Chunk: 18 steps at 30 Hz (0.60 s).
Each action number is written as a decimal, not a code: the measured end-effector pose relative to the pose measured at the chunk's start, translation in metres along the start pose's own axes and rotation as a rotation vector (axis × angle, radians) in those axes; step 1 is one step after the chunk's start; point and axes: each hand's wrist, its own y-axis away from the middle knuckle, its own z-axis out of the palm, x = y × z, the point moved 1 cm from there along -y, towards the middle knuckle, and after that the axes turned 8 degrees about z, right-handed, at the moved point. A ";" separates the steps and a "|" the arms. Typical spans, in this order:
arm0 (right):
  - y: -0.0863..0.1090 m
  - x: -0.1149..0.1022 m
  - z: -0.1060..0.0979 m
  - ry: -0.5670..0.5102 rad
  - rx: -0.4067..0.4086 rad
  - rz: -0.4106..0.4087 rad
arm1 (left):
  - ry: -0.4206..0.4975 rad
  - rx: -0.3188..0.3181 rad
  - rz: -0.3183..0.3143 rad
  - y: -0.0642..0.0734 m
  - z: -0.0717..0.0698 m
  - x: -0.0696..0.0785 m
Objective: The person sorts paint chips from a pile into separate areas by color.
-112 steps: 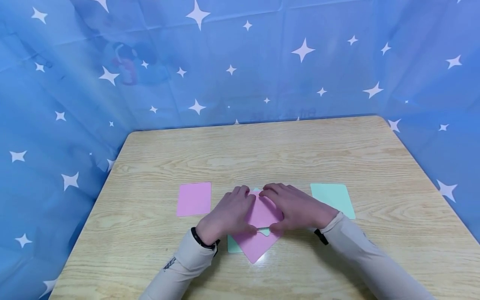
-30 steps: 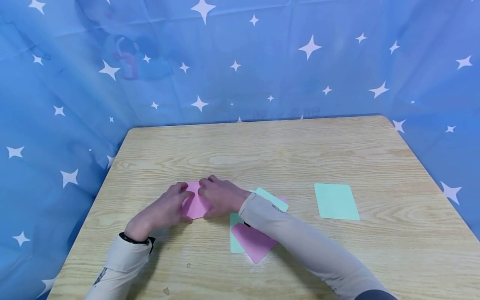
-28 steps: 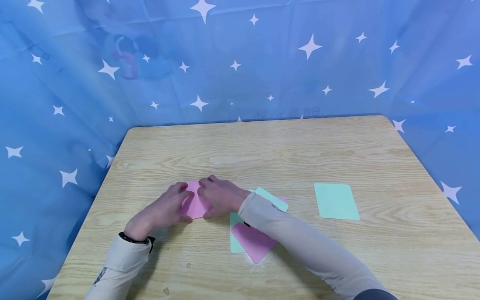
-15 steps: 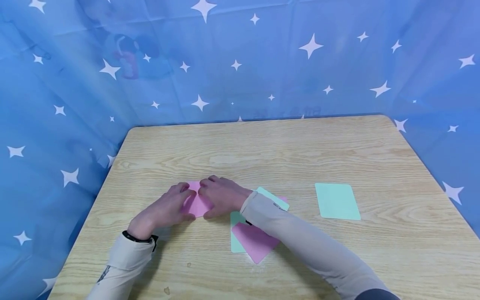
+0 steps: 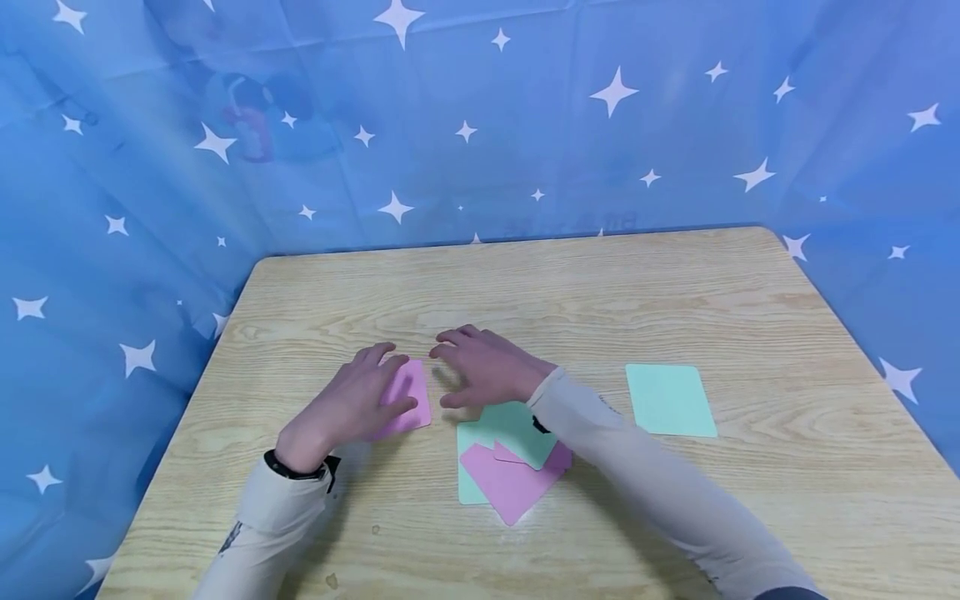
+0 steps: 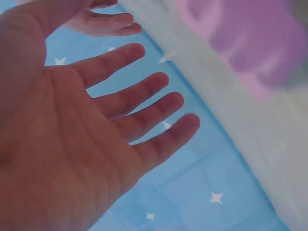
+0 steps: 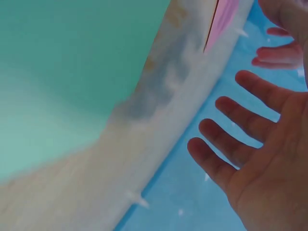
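On the left lies a pink square card [image 5: 411, 396], partly covered by my left hand [image 5: 352, 404], which is held over it with fingers spread and slightly bent. My right hand [image 5: 491, 367] hovers to the right of that card, fingers apart and holding nothing. Both palms look bare in the wrist views, and the pink card [image 6: 250, 38] shows blurred beyond the left fingers. Below the right wrist, a mint card [image 5: 517, 429] tops an overlapping pile with pink cards [image 5: 510, 492] and another mint card [image 5: 468, 483]. My right sleeve hides part of the pile.
A single mint card [image 5: 670, 400] lies flat on the right of the wood-grain table [image 5: 525, 292]. Behind and beside the table hangs a blue curtain [image 5: 450, 100] with white stars.
Earlier both hands held a pink card over the middle pile, then gripped the pink on the left. Now they have let go and parted, the right hand moving right. Mint tops the pile.
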 end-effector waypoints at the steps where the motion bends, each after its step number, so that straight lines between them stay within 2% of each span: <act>1: 0.004 0.004 -0.002 0.001 0.007 0.008 | -0.003 0.006 0.007 -0.002 -0.002 0.004; 4: 0.015 0.017 -0.009 0.008 0.030 0.023 | -0.017 0.020 0.020 -0.009 -0.005 0.016; 11: 0.048 0.040 -0.021 -0.055 0.103 0.036 | -0.076 0.071 0.022 -0.025 -0.009 0.042; 18: 0.078 0.056 -0.019 -0.051 0.098 0.040 | -0.140 0.060 0.036 -0.038 0.000 0.065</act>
